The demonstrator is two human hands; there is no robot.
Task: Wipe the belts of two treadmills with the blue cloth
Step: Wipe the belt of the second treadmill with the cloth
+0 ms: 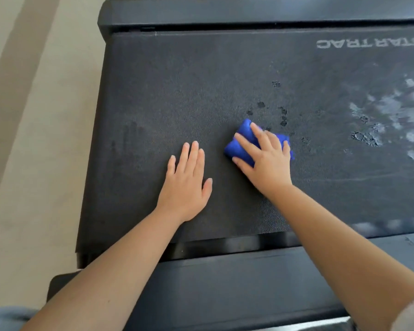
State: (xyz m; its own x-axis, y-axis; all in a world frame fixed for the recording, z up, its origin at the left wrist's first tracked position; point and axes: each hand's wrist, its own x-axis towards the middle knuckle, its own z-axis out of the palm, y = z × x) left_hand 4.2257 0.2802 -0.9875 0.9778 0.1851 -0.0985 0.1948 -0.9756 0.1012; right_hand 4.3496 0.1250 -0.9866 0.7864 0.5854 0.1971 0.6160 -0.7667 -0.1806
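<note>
The treadmill belt [177, 91] is black, flat and a little bumpy all over, like fine sand. The blue cloth [237, 150] is soft and fuzzy, and it is bunched into a thick, lumpy pad lying on the belt under the right hand [265, 163]. Its long side seems to be running across under the fingers, poking out past the thumb on one side and past the little finger on the other; the hand is hiding the rest. The right hand is pressing down on the cloth with fingers spread wide and a bit bent, the arm reaching straight out. The left hand [187, 185] is lying flat on the bare belt just beside the right thumb, palm down, fingers straight and close together, holding nothing. Small dark wet spots [261, 105] are sitting just past the right fingertips. Chalky white smears [392, 108] are showing far out beyond the little finger. Faded white letters [368, 43] are showing near the belt's far edge.
</note>
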